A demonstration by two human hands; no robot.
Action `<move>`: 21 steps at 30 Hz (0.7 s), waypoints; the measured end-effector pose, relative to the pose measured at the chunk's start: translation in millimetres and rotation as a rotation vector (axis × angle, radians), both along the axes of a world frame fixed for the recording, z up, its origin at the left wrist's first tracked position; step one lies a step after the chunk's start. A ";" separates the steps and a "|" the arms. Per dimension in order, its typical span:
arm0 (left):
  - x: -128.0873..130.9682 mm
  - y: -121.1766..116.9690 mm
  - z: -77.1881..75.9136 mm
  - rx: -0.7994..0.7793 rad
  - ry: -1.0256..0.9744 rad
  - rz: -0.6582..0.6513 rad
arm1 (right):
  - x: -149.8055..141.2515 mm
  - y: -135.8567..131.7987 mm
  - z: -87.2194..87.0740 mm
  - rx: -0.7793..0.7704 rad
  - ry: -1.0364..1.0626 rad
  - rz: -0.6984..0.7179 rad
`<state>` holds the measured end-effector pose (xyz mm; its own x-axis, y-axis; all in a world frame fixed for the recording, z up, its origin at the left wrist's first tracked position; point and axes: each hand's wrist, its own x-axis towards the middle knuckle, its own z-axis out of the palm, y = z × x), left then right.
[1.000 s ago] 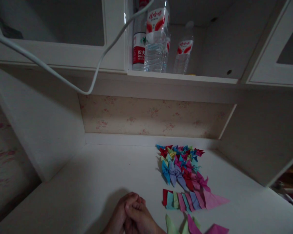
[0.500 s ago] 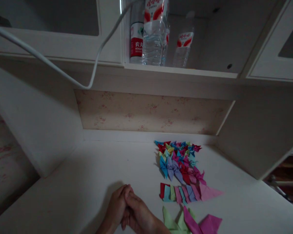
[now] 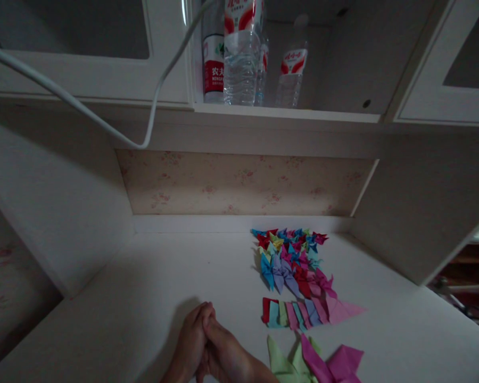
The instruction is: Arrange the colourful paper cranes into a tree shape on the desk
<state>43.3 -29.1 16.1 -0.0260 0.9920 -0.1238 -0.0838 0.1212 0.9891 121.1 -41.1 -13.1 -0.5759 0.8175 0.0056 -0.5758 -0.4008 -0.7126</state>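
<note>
My left hand and my right hand are clasped together low in the head view, above the white desk. Their fingers are closed against each other and no object shows between them; the inner side of the palms is hidden. Just right of my right hand lie large folded papers, a light green one and a magenta one. Behind these is a row of narrow folded paper strips, overlapping, with a pink pointed piece at its right end. Farther back, many coloured paper cranes sit close together in rows.
The white desk runs back to a flowered wall panel. Overhead, an open cabinet shelf holds plastic bottles. A white cable hangs in front at upper left. Side panels flank the desk.
The view has tilted downward and shifted slightly. My hands stay clasped, with the fingers drawn more upright and closer together. The folded papers have not moved on the desk.
</note>
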 end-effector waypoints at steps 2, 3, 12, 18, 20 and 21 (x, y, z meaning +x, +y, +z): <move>0.0 -0.2 -0.6 0.005 0.003 0.003 | -0.5 -0.9 0.1 0.005 -0.011 -0.002; 0.0 -0.4 -0.7 0.013 0.003 0.010 | -0.9 -1.3 -0.3 0.005 -0.012 -0.005; 3.1 -3.6 5.4 -0.015 -0.023 0.032 | -1.7 -3.0 -1.9 -0.022 -0.009 -0.025; 2.5 -0.1 -1.3 -0.020 -0.037 0.022 | -4.2 3.6 -14.6 -0.009 0.028 0.009; 2.5 1.5 -4.9 -0.024 -0.049 0.016 | -4.9 5.1 -20.5 -0.006 0.049 0.029; 2.6 2.1 -6.4 -0.023 -0.058 0.018 | -4.8 5.3 -22.4 -0.006 0.051 0.033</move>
